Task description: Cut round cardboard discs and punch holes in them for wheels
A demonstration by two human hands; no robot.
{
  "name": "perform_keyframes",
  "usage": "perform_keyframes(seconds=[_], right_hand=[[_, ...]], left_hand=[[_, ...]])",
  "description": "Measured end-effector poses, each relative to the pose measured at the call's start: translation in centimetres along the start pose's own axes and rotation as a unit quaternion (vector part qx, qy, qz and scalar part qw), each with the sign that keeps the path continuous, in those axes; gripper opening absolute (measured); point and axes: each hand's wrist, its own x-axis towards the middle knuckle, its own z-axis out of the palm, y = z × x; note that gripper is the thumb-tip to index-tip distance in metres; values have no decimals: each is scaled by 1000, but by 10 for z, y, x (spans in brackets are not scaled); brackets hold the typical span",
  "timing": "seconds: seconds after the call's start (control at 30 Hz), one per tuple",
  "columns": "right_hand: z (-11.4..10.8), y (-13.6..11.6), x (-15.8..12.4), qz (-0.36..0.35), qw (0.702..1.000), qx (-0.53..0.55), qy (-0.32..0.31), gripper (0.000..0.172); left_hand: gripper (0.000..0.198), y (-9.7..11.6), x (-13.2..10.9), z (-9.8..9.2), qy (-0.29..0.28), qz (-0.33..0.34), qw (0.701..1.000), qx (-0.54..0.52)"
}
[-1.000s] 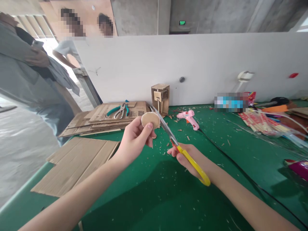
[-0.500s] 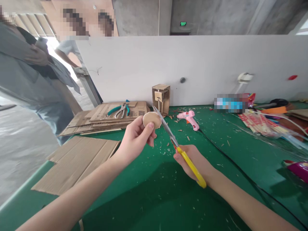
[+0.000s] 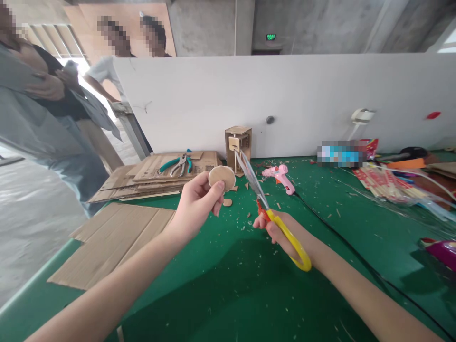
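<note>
scissors (image 3: 271, 214) beside cardboard disc (image 3: 220, 175) (apart)

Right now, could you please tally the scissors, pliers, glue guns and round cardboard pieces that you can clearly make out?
Scissors: 1, in the right hand
Pliers: 1, on the stacked cardboard
Glue guns: 1, pink, on the green table
Round cardboard pieces: 2, one in the left hand, a smaller one on the table
Total: 5

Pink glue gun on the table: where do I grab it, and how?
Probably by its handle, coming from the near right and above. The glue gun lies with that handle slanting towards the near right and its front end pointing left. Mind the black cord at the handle's bottom.
</note>
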Motion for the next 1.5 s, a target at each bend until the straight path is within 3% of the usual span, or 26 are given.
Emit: perform_keyframes(seconds=[0.23,0.8,1.07,1.5], right_hand=[[-2,4,0,-18,999,0,-30,54],[-1,-2,-1,-10,998,45,-37,52],[-3,-12,0,16,999,13,-29,53],[7,-3,1,44,998,-46,19,46]], left_hand=[[20,-1,-1,0,3,-19,1000,2],[11,-3,-1,3,-7,-27,999,-25],[14,2,-2,6,-2,-45,999,-1],[17,3,-2,4,-2,-39,998,51]])
